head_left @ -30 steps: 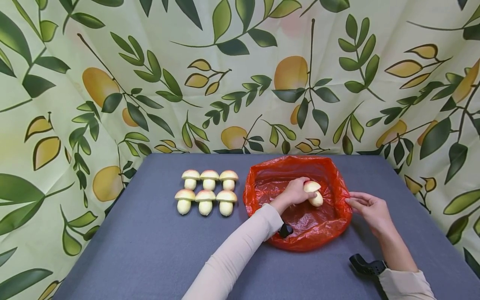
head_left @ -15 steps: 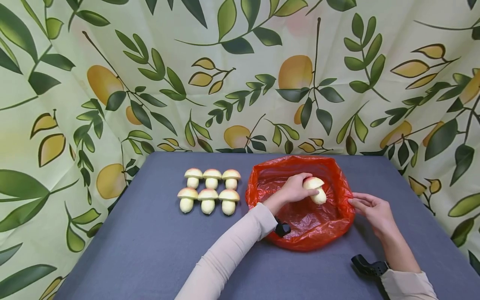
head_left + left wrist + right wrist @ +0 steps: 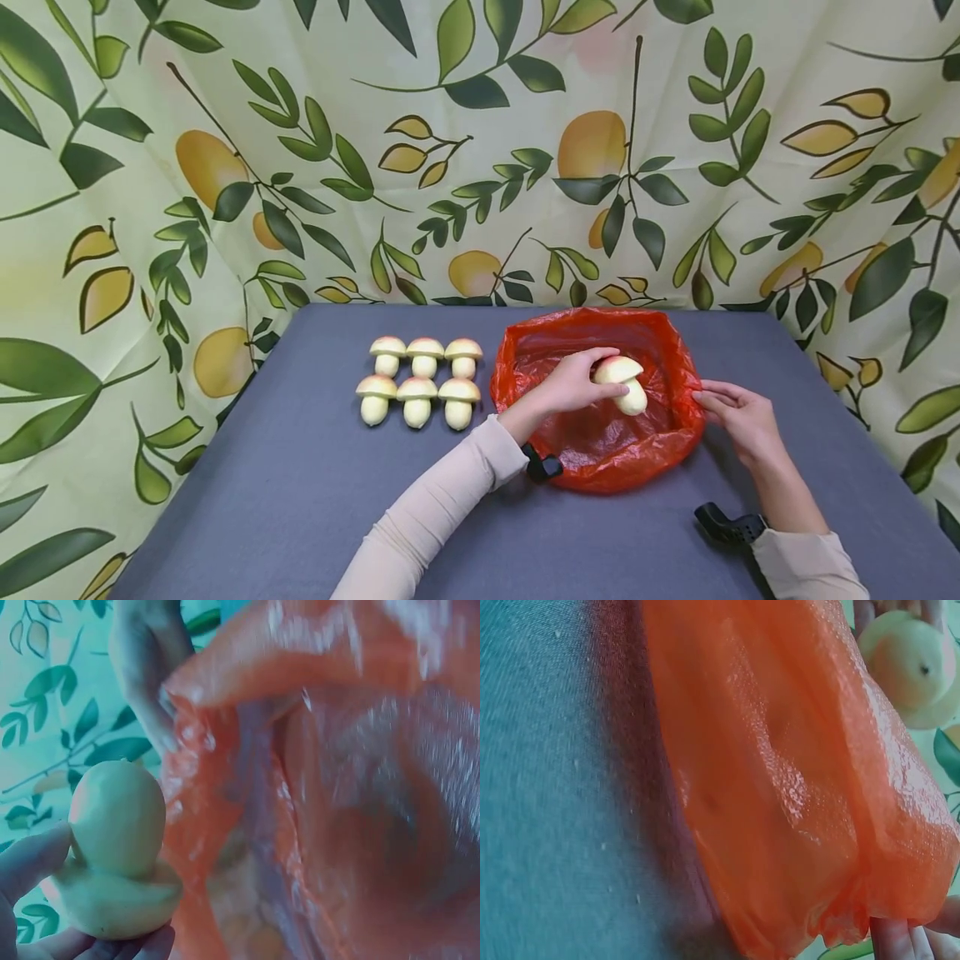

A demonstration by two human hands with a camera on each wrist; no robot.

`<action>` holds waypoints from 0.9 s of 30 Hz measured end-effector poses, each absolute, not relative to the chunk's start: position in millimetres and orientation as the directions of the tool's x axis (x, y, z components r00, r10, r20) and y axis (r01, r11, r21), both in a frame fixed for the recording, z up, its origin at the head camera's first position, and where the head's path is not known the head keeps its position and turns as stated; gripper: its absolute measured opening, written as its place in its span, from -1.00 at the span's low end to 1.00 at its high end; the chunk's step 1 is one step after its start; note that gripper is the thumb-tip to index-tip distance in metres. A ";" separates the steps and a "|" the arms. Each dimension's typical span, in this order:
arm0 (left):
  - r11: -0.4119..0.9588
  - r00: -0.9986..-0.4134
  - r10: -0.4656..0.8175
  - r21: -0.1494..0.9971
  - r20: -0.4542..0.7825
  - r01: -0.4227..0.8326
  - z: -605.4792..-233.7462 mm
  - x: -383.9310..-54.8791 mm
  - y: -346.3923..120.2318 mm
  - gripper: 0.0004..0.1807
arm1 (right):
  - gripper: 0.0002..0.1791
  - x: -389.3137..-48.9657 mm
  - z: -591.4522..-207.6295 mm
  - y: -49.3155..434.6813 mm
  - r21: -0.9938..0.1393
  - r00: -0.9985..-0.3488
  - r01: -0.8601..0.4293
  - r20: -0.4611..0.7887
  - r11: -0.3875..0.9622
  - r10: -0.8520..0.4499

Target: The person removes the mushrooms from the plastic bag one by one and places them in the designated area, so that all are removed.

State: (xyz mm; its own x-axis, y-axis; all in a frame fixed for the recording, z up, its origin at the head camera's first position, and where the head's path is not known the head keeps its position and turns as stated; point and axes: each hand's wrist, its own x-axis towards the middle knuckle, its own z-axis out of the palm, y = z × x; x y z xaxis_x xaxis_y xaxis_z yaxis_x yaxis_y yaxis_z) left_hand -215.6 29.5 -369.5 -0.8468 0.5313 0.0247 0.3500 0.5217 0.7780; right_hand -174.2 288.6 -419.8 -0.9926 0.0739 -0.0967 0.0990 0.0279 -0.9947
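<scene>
In the head view my left hand [image 3: 572, 383] holds a mushroom [image 3: 632, 400], cream with a reddish cap, over the mouth of a red plastic bag [image 3: 630, 473]. The left wrist view has the mushroom [image 3: 118, 817] stem up, thumb at one side and fingers [image 3: 154, 945] under the cap. At the bag's right rim, my right hand [image 3: 742, 419] pinches the plastic between thumb and fingers. The right wrist view is mostly filled by the bag's outer wall [image 3: 765, 772], with right fingertips [image 3: 894, 939] at its gathered edge and the mushroom [image 3: 911, 664] beyond.
Left of the bag, several similar mushrooms [image 3: 417, 402] lie in two rows on the grey table [image 3: 285, 492]. Behind the table hangs a cloth [image 3: 510, 208] printed with leaves and fruit. Each wrist wears a black camera mount [image 3: 723, 527].
My left hand, still holding the mushroom, has shifted slightly left over the bag in the last half second. My right hand keeps its pinch on the rim, moving a little left with it.
</scene>
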 end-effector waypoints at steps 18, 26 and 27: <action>0.451 -0.815 0.578 0.818 0.037 0.357 -368.1 -196.5 -5.0 -0.38 | -0.81 -172.8 -417.5 286.6 -0.992 -0.991 0.113 -0.108 0.049 0.082; 0.399 -0.826 0.563 0.872 0.012 0.284 -370.5 -190.1 -26.3 -0.38 | -0.78 -173.0 -415.5 288.2 -0.993 -0.994 0.099 -0.094 0.068 0.063; 0.386 -0.829 0.559 0.881 0.014 0.275 -370.5 -189.6 -28.7 -0.38 | -0.78 -173.1 -415.3 288.3 -0.992 -0.994 0.099 -0.094 0.074 0.062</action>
State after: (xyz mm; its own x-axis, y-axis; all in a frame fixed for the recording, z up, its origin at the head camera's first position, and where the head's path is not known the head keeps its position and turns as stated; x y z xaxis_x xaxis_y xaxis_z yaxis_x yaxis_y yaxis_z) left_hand -189.6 -28.7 -370.5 -0.8293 0.5586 0.0145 0.2751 0.3856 0.8807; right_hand -173.1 288.3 -415.3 -0.9936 0.0621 -0.0943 0.0988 0.0740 -0.9924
